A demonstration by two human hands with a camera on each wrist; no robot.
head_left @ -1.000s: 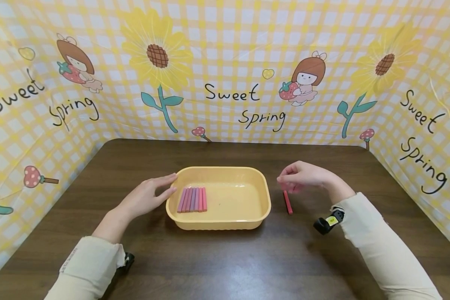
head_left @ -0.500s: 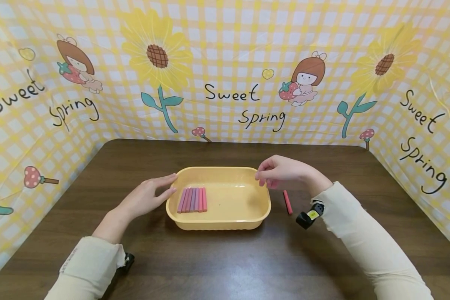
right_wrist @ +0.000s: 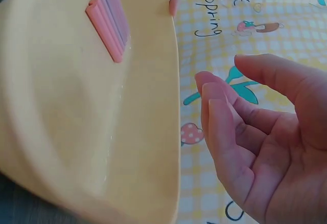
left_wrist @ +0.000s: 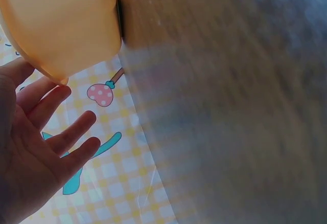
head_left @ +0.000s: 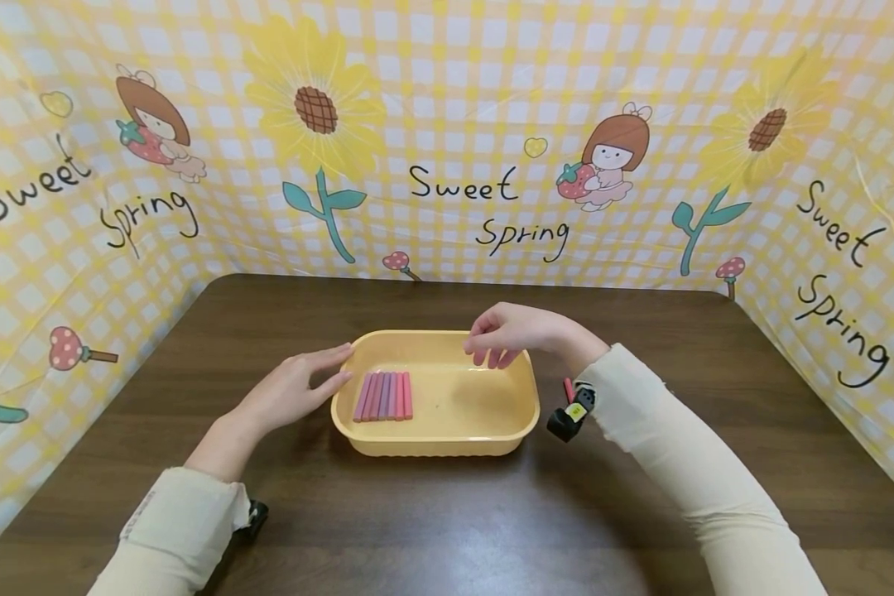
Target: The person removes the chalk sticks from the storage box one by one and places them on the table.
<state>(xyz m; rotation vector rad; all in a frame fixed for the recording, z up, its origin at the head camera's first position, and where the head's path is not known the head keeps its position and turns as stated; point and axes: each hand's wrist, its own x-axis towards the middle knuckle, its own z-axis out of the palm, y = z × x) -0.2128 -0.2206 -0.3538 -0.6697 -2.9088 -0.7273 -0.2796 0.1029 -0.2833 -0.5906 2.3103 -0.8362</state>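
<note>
A yellow plastic tray (head_left: 484, 397) sits on the table, with several thin pink and purple sticks (head_left: 383, 396) lined up side by side at its left end. My left hand (head_left: 286, 389) touches the tray's left rim with its fingertips. In the left wrist view, that hand's other fingers (left_wrist: 76, 132) extend loosely away from the tray. Over the far right part of the tray hovers my right hand (head_left: 510, 331). Its fingers bend gently, and in the right wrist view the thumb (right_wrist: 271, 70) stands apart from them with nothing between.
A single red stick (head_left: 568, 389) lies on the dark wooden table (head_left: 417, 513) to the right of the tray, partly hidden by the black wrist camera (head_left: 569, 418). Yellow checked cloth (head_left: 447, 99) walls the back and sides.
My right hand has moved left, from above the red stick to over the tray. The left hand stays at the rim; the sticks in the tray have not moved.
</note>
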